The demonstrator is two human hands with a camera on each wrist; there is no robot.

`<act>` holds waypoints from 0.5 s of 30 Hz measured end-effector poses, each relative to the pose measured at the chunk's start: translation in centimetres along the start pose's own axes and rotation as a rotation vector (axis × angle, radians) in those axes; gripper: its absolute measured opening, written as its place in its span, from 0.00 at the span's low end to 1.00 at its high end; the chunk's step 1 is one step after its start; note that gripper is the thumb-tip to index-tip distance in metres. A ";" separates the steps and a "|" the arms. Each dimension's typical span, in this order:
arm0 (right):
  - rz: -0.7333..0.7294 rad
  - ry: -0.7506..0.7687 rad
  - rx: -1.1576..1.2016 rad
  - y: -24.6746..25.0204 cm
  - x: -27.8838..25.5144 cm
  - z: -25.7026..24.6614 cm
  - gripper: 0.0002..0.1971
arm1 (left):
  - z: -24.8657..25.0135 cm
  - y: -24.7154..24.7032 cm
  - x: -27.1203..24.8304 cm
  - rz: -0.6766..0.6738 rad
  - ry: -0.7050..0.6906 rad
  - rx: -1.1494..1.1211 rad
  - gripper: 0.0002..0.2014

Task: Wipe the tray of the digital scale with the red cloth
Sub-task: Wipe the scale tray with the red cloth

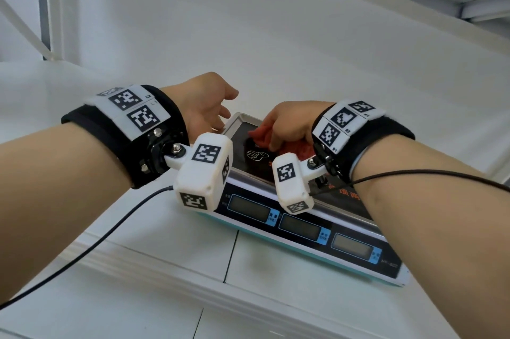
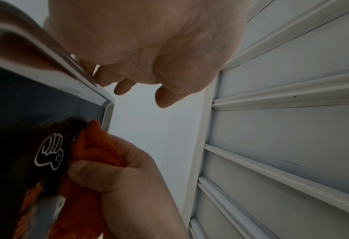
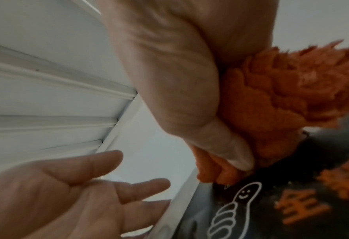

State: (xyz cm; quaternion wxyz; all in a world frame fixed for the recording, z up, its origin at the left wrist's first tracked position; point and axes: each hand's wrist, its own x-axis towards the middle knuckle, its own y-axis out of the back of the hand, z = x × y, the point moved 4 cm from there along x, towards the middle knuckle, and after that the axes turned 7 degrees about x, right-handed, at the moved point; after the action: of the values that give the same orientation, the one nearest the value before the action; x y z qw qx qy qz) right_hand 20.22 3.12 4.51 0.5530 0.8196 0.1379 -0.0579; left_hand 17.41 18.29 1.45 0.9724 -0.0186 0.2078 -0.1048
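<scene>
Digital scale (image 1: 311,225) sits on a white counter (image 1: 138,269), angled, its display panel facing near: three grey rectangular screens in a dark glossy strip, blue tabs beside each, teal edge below.

Tray (image 1: 239,121) on top of the scale: shallow, rectangular, bright metal rim with rounded corners, floor covered by a dark glossy sheet printed with a white-outline thumbs-up figure (image 3: 233,210) and orange characters.

Red cloth (image 1: 263,135): fuzzy, nubbly pile, bunched into thick folds, lying on the far-left part of the tray floor close to the rim corner.

Right hand (image 1: 292,124): fingers and thumb curled tight round the bunched cloth, pressing it down onto the dark sheet; loose folds spill out behind the palm in the right wrist view.

Left hand (image 1: 205,106): fingers loosely extended and spread, holding nothing, at the tray's left rim; the lower fingers lie along the outside of the metal edge, though actual contact is hard to judge.

Both wrists carry black straps with white marker blocks; thin black cables trail off them. White ribbed panelling behind.
</scene>
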 end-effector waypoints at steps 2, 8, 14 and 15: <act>-0.075 0.004 0.052 0.0 -0.4 -0.2 0.22 | 0.1 -0.1 0.0 -0.009 0.006 -0.019 0.35; -0.056 -0.041 0.147 0.1 -0.7 -0.9 0.17 | -0.1 -0.1 -0.1 -0.015 0.006 -0.036 0.36; -0.085 0.068 0.102 -1.1 -0.2 -2.2 0.21 | -0.2 0.0 -0.2 -0.027 -0.005 -0.048 0.37; -0.105 0.081 0.071 -1.0 -0.4 -2.3 0.23 | -0.1 -0.1 -0.3 -0.026 -0.009 -0.044 0.37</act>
State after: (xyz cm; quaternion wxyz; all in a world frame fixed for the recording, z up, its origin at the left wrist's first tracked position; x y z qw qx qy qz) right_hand 19.39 5.51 4.62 0.5137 0.8321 0.2007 -0.0584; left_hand 17.11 18.27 1.43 0.9712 -0.0433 0.2055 -0.1129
